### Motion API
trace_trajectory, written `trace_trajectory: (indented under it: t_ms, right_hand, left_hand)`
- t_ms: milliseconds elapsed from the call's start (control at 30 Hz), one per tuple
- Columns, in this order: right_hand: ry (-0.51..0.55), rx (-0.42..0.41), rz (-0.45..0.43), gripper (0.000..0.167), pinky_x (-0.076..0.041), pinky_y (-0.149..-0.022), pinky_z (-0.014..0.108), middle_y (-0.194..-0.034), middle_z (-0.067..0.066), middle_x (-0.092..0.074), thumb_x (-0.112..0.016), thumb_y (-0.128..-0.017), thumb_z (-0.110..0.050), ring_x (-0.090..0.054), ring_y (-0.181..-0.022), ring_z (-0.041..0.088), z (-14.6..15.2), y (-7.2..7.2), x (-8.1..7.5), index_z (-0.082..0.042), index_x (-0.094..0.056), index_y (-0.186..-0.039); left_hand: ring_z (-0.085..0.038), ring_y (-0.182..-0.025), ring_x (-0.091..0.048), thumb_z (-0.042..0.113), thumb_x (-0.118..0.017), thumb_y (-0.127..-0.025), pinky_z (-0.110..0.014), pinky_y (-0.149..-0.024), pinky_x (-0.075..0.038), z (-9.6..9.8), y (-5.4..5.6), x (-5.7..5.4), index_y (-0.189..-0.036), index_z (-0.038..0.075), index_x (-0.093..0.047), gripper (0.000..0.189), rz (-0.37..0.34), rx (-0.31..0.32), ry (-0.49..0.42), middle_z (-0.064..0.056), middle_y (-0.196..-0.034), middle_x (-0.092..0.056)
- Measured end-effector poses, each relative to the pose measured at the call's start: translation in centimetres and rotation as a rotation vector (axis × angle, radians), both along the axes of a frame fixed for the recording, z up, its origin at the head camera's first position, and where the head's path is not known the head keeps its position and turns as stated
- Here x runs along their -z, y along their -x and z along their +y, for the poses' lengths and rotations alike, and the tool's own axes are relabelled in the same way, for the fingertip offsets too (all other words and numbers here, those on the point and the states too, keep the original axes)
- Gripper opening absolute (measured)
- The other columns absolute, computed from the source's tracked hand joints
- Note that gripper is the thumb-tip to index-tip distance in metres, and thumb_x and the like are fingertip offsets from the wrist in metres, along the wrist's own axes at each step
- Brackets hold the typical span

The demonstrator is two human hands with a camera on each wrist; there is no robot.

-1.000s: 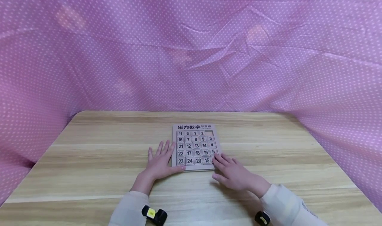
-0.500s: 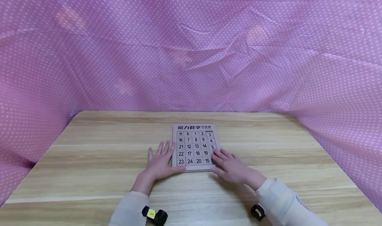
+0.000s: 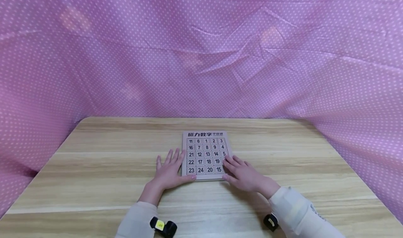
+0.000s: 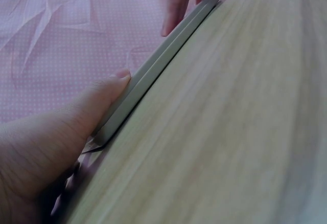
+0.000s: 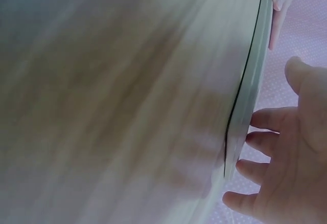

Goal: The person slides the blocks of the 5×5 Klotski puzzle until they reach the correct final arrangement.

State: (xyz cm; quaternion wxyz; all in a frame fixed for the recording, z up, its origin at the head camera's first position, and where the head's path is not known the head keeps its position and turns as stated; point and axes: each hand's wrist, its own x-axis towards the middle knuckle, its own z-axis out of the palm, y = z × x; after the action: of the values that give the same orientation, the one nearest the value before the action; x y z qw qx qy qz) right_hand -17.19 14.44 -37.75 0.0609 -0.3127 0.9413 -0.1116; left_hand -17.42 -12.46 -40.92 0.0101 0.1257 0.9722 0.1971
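A grey number sliding puzzle [image 3: 204,177] lies flat on the wooden table, its numbered tiles in rows below a printed title. My left hand [image 3: 168,174] rests at its left side with fingers spread and straight, the thumb on the near-left corner of the frame. In the left wrist view that thumb [image 4: 110,88] presses on the puzzle's edge. My right hand [image 3: 247,177] lies over the lower right of the puzzle, fingertips on the right column just below tile 5 [image 3: 224,153]. These fingers hide the column's lower end. In the right wrist view its fingers [image 5: 263,142] are extended, touching the puzzle.
The light wooden table [image 3: 110,143] spreads out around the puzzle. A pink dotted cloth [image 3: 201,56] hangs behind and at both sides. Black wrist cameras [image 3: 163,226] are strapped at both sleeves.
Tiles 3, 4 and 5 have slid away from me up the right column, filling the gap at the top right corner. My right hand moved slightly forward and left; the left hand stayed still.
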Motion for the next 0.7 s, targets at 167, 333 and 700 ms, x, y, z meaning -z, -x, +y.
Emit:
trace_trajectory:
  t_ms: [167, 333, 700]
  right_hand:
    - [-0.024, -0.02, 0.025, 0.061, -0.018, -0.095, 0.053, -0.138, 0.013, -0.023, -0.034, -0.089, -0.046, -0.018, -0.124, 0.035, -0.9, 0.0, -0.1, -0.004, -0.032, -0.133]
    - [-0.038, -0.096, 0.027, 0.06, -0.016, -0.097, 0.05, -0.14, 0.012, -0.019, -0.031, -0.09, -0.047, -0.015, -0.125, 0.034, -2.9, -0.3, -0.4, -0.007, -0.03, -0.134]
    - [-0.05, -0.193, 0.008, 0.057, -0.015, -0.097, 0.051, -0.14, 0.007, -0.018, -0.022, -0.09, -0.051, -0.013, -0.126, 0.032, -7.1, -0.9, -0.9, -0.017, -0.032, -0.134]
  left_hand:
    - [-0.029, -0.128, -0.001, 0.078, -0.043, -0.06, -0.056, -0.095, 0.008, 0.1, -0.1, -0.1, -0.139, 0.014, -0.017, 0.105, 0.007, -0.004, 0.007, -0.01, -0.142, -0.011]
    - [-0.029, -0.128, -0.001, 0.077, -0.044, -0.061, -0.056, -0.095, 0.008, 0.2, -0.1, 0.0, -0.139, 0.014, -0.017, 0.104, 0.011, -0.001, 0.011, -0.01, -0.142, -0.011]
    - [-0.03, -0.128, -0.003, 0.078, -0.042, -0.061, -0.057, -0.094, 0.007, -0.1, 0.0, -0.1, -0.139, 0.014, -0.017, 0.104, 0.016, 0.01, 0.027, -0.012, -0.141, -0.013]
